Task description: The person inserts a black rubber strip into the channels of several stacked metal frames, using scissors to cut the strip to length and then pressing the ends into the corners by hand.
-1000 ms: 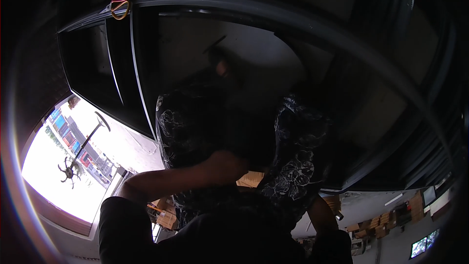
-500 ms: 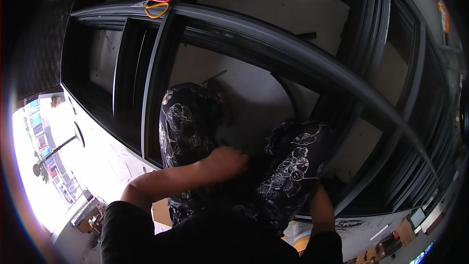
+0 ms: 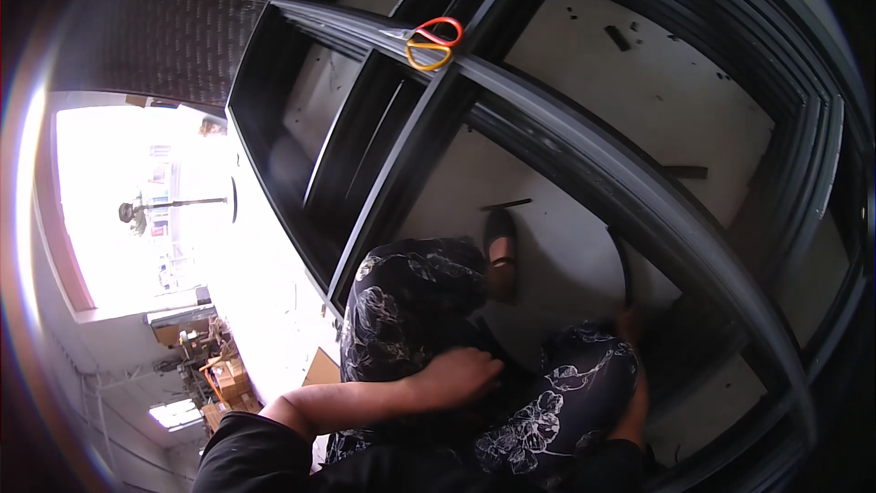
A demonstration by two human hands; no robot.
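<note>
Head view, seated person looking down over own lap. At 9 o'clock: bright overexposed doorway (image 3: 137, 210), detail washed out; below it at 7 o'clock, cluttered cartons (image 3: 214, 370), small and unclear. Left hand (image 3: 461, 374) at 6 o'clock rests palm-down between the knees on the dark floral-print trousers (image 3: 406, 310); fingers loosely curled, nothing seen in their grip. Left forearm enters from 7 o'clock. Past the left knee, one foot in a dark shoe (image 3: 500, 242) lies on the pale floor panel (image 3: 557, 246) near centre. A black frame (image 3: 547, 141) of long moulded bars lies around the legs, one bar running from 11 o'clock to 4 o'clock. Scissors (image 3: 431, 41) with red and yellow handle loops sit on that bar at 12 o'clock, well apart from both hands. Right hand (image 3: 628, 321) at 5 o'clock is near the frame's inner edge beside the right knee, in shadow; cannot tell how far its fingers are open or whether they hold anything.
</note>
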